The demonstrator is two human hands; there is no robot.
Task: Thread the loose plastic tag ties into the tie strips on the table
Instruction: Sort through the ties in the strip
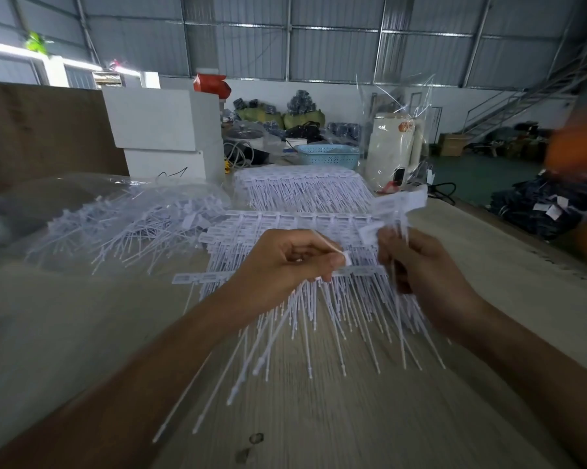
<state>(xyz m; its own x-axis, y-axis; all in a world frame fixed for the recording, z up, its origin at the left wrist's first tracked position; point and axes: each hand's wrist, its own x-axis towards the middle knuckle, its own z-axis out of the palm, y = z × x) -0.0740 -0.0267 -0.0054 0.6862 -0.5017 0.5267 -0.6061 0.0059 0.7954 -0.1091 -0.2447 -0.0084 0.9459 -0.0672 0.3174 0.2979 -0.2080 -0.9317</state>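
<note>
Pinched between the thumb and curled fingers of the left hand (285,262) was one loose tie (344,258), its small square head showing at the fingertips; the right hand (424,269) gripped a bunch of ties whose tags (400,203) stood above it, blurred. Both hands hung over the tie strips (295,228) heaped mid-table, tails fanned toward the person. A clear bag of loose ties (126,225) lay at left, a second stack of strips (302,187) behind. The pale wooden table (319,418) lay bare in the foreground, its right edge running diagonally beside a green floor (481,177). White boxes (163,123), a blue basket (329,157) and a white appliance (392,147) stood at the far end.
</note>
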